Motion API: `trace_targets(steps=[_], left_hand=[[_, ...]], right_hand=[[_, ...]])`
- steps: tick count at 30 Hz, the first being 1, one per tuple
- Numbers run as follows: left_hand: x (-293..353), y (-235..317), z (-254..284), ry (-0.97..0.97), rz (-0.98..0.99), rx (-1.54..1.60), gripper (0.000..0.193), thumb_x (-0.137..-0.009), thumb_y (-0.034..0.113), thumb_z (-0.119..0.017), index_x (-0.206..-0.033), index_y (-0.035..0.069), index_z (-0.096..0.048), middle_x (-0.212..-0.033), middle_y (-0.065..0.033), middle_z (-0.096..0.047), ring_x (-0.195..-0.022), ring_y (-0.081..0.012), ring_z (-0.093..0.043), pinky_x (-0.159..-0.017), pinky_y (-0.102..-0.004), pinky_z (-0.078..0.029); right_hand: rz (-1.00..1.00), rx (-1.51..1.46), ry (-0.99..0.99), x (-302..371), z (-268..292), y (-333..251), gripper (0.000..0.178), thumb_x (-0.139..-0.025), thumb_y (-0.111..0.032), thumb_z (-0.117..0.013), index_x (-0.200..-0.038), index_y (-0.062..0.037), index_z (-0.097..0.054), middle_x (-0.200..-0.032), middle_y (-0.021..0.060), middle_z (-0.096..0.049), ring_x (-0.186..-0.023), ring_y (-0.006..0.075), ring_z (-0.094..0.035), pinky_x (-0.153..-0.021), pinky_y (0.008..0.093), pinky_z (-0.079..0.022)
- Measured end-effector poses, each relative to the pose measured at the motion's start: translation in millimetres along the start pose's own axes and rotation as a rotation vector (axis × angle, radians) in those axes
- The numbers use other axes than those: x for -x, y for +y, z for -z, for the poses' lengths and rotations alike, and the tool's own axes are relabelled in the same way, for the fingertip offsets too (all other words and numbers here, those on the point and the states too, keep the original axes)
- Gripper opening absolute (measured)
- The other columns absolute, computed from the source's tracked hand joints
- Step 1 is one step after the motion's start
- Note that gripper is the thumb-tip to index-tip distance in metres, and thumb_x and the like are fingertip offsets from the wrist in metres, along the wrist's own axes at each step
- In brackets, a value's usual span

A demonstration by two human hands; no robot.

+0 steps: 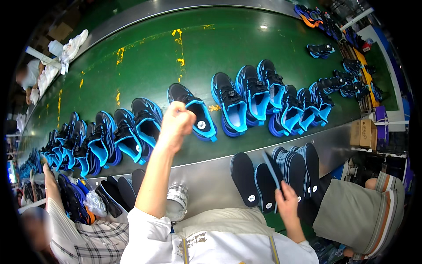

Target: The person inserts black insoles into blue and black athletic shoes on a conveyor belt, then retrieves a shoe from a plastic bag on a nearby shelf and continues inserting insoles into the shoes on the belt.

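My left hand (179, 122) is closed in a fist over the side of a black and blue sneaker (180, 91). What its fingers hold, if anything, is hidden. Inside that sneaker a dark insole shows, with a round white sticker at the heel. Low on the right, my right hand (287, 200) grips a thin insole (272, 169), tilted on edge so its light blue side shows. Just left of it, two black insoles (243, 178) lie side by side on the metal ledge. A fanned stack of insoles (292, 169) rests to the right of it.
Rows of matching sneakers (125, 132) stand on the green belt (145, 57) to the left, more (255, 94) to the right. A clear wrapped roll (177, 201) sits on the metal ledge (206, 176) before me. Co-workers are close by: a plaid garment (94, 242) left, grey clothing (351, 215) right.
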State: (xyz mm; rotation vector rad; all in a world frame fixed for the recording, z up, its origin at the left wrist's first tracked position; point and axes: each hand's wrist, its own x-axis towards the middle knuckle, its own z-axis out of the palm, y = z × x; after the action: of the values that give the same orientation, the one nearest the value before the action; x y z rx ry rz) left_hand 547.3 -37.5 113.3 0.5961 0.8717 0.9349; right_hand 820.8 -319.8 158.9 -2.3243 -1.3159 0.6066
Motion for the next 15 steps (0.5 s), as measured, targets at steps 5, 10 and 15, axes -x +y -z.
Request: trace_targets(steps=[5,10,15], left_hand=[[-31,-30,-32,-0.004,-0.343,-0.949,0.022,-0.079,0.021,-0.052,-0.096,0.007,-0.048,-0.059,-0.0072,-0.051,-0.047,-0.0204,-0.048,-0.045,-0.0318,-0.038],[-75,-49,-54,-0.135,-0.708,-1.581,0.041,-0.080,0.037,-0.056,-0.106,0.006,-0.048,-0.069,-0.0179,-0.058,-0.066,-0.0350,-0.058,-0.056,-0.0434,-0.046],[-117,-22,-58,-0.286,-0.258,-1.448,0.047,-0.084,0.044,-0.047,-0.072,0.000,-0.057,-0.071,-0.0196,-0.059,-0.073,-0.0374,-0.057,-0.064,-0.0446,-0.043]], right_hand=[[0.230,-0.209,-0.061,-94,29,-80,0.014,-0.077,-0.006,-0.062,-0.087,0.0028,-0.063,-0.088,0.0114,-0.061,-0.070,0.0141,-0.058,-0.062,0.0237,-0.045],[-0.037,-0.387,-0.587,-170,38,-132,0.018,-0.076,-0.013,-0.064,-0.083,0.0033,-0.065,-0.072,0.0056,-0.063,-0.063,0.0070,-0.055,-0.055,0.0205,-0.043],[-0.020,-0.232,-0.760,-221,-14,-140,0.018,-0.070,-0.013,-0.064,-0.075,0.0036,-0.066,-0.067,0.0094,-0.062,-0.059,0.0126,-0.056,-0.054,0.0260,-0.044]])
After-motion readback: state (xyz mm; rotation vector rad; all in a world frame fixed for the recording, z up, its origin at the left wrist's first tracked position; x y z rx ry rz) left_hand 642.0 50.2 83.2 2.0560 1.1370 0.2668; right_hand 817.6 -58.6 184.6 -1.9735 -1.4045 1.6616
